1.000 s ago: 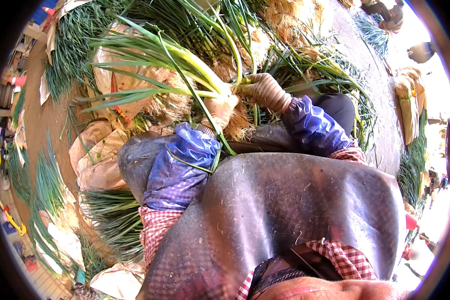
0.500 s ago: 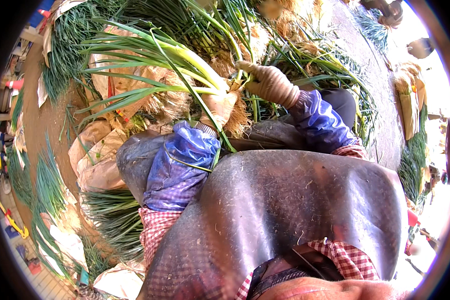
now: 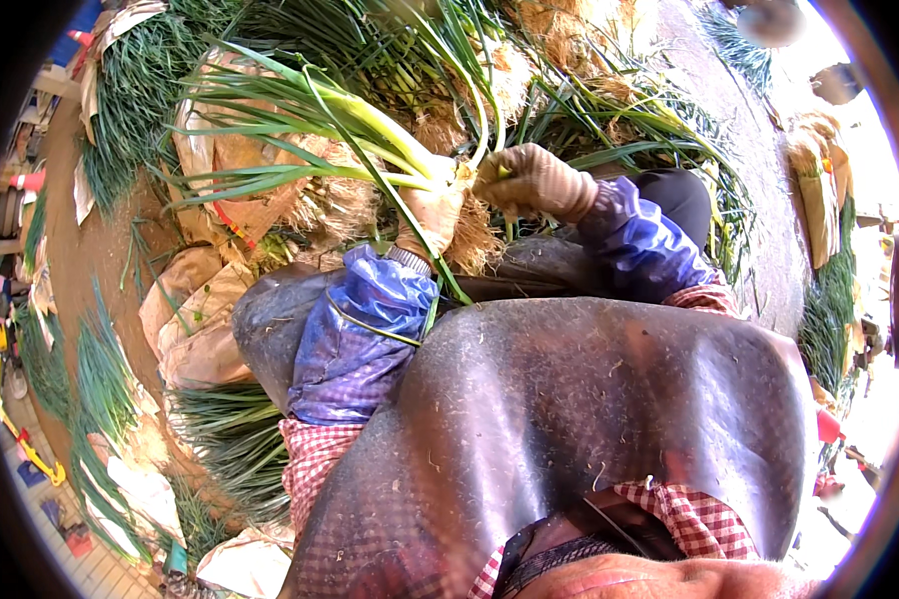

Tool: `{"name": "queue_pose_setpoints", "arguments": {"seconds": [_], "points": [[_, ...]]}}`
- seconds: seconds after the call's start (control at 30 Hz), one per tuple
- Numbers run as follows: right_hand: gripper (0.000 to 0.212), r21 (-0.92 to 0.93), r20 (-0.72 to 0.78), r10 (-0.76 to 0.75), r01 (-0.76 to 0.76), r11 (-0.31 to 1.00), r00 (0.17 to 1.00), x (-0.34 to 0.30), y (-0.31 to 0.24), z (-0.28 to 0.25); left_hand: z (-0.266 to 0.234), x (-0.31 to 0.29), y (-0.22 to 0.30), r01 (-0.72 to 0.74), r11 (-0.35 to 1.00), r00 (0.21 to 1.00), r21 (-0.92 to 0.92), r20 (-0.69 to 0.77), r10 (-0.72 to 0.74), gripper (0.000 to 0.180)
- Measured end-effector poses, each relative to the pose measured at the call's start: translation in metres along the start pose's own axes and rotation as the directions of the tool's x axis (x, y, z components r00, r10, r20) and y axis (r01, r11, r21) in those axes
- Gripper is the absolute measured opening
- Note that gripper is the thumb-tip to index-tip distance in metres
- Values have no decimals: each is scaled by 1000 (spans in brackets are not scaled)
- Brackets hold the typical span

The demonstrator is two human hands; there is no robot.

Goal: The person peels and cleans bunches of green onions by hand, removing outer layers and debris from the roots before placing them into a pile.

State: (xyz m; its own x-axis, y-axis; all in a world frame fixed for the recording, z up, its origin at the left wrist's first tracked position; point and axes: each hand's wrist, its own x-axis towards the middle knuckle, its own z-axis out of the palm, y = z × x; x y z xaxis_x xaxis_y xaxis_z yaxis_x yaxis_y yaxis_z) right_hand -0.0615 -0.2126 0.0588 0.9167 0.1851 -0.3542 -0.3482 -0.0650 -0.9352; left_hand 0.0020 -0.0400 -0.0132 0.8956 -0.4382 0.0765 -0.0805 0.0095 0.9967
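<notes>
My left hand (image 3: 435, 212), in a pale glove, is closed around a bunch of green onions (image 3: 385, 125) just above their roots. Their leaves fan out to the far left, and tan stringy roots (image 3: 477, 240) hang beside the fist. Close to the root end, my right hand (image 3: 539, 183), in a dirty tan glove, has its fingers curled. A small yellow-green bit of leaf (image 3: 502, 172) shows between those fingers; the rest of it is hidden. Just beyond, a bent green stalk (image 3: 484, 115) arches down toward the onions' base.
Heaps of green onions (image 3: 340, 50) with roots lie ahead, and more loose ones (image 3: 659, 125) at the right. Brown paper wrapping (image 3: 195, 319) lies left of my knee, near another bundle (image 3: 230, 429). A dark apron (image 3: 569, 399) covers my lap. Wrapped bundles (image 3: 819, 180) stand far right.
My right hand has drawn down and slightly toward me from the upright stalks, its extended finger now curled in. The left hand and its onions have stayed nearly in place.
</notes>
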Motion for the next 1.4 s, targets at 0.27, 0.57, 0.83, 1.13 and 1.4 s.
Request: {"name": "queue_pose_setpoints", "arguments": {"seconds": [0.27, 0.57, 0.83, 1.13, 1.4], "points": [[24, 210, -556, -73, 225, 952, 828, 20, 41, -33, 10, -2, 21, 251, 876, 962, -411, 5, -273, 28], [19, 511, -556, 86, 258, 820, 827, 17, 38, -22, 5, -3, 28, 290, 847, 956, -445, 92, -279, 31], [30, 445, -395, -88, 274, 853, 914, 32, 32, 5, 2, -9, 13, 393, 816, 919, -424, 167, -356, 30], [39, 137, -302, -298, 351, 926, 906, 30, 27, 30, 2, -5, 12, 673, 521, 739, -526, 512, -438, 31], [47, 266, -477, -284, 445, 855, 832, 42, 43, -10, 1, -11, 20, 577, 551, 813, -603, 487, -319, 34]]}}
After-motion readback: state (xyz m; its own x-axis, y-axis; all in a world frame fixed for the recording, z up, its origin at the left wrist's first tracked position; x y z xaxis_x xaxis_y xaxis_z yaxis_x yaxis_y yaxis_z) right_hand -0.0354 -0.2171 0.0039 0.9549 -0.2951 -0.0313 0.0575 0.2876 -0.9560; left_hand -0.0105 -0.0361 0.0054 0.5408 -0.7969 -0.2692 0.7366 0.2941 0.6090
